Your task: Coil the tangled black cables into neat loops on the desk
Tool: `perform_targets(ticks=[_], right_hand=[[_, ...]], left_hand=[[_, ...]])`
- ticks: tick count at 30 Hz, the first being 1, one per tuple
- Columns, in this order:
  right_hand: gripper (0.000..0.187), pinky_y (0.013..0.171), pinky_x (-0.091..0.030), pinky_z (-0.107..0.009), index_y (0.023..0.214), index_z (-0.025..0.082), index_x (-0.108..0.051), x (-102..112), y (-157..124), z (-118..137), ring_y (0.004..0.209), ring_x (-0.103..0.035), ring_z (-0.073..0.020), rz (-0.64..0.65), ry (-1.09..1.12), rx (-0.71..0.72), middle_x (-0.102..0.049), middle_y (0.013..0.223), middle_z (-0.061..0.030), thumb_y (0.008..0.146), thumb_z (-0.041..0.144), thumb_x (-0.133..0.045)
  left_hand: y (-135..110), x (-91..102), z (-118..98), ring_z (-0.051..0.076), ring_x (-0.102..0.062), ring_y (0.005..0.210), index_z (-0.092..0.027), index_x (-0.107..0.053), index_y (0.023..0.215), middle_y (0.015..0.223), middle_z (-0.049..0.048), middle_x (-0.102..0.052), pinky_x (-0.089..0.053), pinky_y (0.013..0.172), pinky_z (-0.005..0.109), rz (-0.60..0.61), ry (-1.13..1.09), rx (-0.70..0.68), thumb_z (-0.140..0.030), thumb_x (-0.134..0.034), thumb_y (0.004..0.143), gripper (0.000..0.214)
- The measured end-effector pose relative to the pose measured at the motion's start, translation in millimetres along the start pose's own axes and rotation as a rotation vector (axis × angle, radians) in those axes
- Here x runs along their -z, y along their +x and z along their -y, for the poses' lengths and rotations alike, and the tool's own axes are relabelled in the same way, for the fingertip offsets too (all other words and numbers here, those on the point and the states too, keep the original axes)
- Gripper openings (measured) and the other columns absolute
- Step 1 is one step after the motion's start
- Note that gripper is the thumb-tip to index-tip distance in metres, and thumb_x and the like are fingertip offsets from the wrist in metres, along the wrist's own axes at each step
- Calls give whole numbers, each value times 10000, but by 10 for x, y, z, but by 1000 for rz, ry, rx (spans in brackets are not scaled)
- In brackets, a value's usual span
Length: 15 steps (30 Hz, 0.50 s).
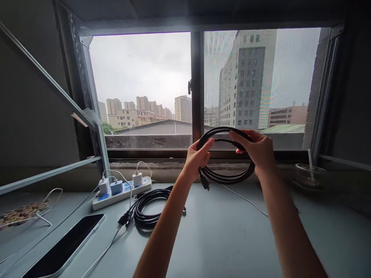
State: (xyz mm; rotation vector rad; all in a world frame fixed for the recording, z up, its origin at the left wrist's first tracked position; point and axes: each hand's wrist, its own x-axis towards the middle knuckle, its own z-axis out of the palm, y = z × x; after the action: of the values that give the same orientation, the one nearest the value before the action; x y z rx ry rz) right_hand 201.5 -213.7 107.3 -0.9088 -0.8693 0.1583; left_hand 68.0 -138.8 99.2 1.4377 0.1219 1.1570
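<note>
Cable coil (228, 179), black, held right of centre in the frame, above the bench (220, 231); left hand (197, 157) and right hand (259, 150) clamped on opposite sides. We judge it light, springy, smooth; best gripped across all loops, clear of the dangling plug (206, 184).

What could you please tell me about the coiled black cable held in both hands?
The black cable is wound into a roundish coil of several turns, its smooth jacket looking like plastic. The left hand grips its left side and the right hand its right, holding it above the desk and before the window. A dark plug hangs at lower left, pointing down; another end seems to show by the right hand.
</note>
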Motion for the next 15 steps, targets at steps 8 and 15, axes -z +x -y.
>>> perform_targets(ticks=[8, 15], right_hand=[[430, 378, -508, -153, 799, 140, -729, -9, -18, 24, 498, -482, -43, -27, -16, -15, -604, 674, 16, 481, 412, -830], [423, 359, -517, -186, 792, 155, -736, -27, -4, -9, 447, -423, -32, -96, -69, 80, -489, 601, 55, 468, 411, -831]], left_hand=[[7, -2, 15, 2, -177, 308, -158, -543, 672, 380, -132, -218, -56, 326, 191, -18, 24, 43, -471, -766, 615, 388], [10, -4, 37, 3, -180, 308, -135, -595, 721, 363, -128, -230, -72, 326, 186, -47, 61, 54, -500, -735, 644, 398]])
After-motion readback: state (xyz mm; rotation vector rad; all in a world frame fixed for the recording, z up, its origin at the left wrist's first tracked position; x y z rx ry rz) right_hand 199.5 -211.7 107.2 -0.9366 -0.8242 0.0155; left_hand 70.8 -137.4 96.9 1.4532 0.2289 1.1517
